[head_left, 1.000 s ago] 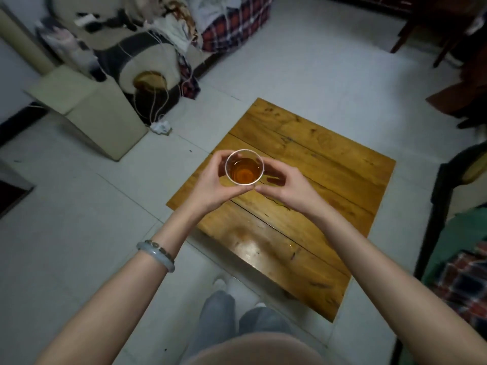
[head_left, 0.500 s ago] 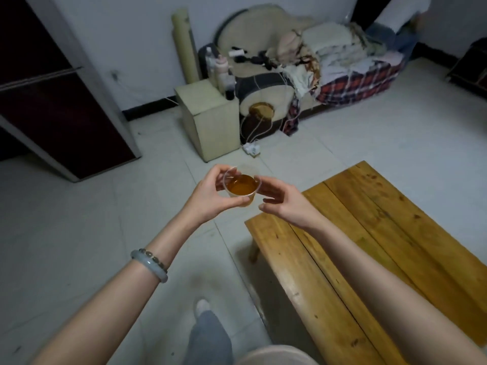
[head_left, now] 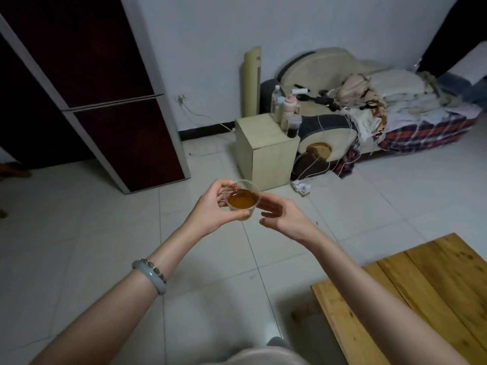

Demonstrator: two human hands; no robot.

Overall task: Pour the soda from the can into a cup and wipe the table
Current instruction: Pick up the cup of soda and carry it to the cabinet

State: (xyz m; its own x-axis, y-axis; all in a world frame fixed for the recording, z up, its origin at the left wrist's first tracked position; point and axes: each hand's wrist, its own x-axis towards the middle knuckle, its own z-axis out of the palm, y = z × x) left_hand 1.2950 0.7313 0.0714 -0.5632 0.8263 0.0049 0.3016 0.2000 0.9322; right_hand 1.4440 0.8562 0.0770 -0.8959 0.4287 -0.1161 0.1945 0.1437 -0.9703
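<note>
A clear plastic cup (head_left: 242, 200) holding amber soda is in the air above the tiled floor, well left of the wooden table (head_left: 432, 285). My left hand (head_left: 210, 208) grips it, thumb and fingers wrapped round its wall. My right hand (head_left: 283, 213) is beside the cup on its right, fingers apart, fingertips close to the rim or lightly touching it. No can and no cloth are in view.
A small beige cabinet (head_left: 266, 148) with bottles on top stands ahead, next to a sofa (head_left: 369, 109) piled with clothes. A power strip (head_left: 300, 186) and cords lie on the floor. A dark door (head_left: 110, 122) leans at the left.
The view has swung left, away from the table. Both hands carried the cup off the tabletop and out over the floor. My right hand has loosened from the cup.
</note>
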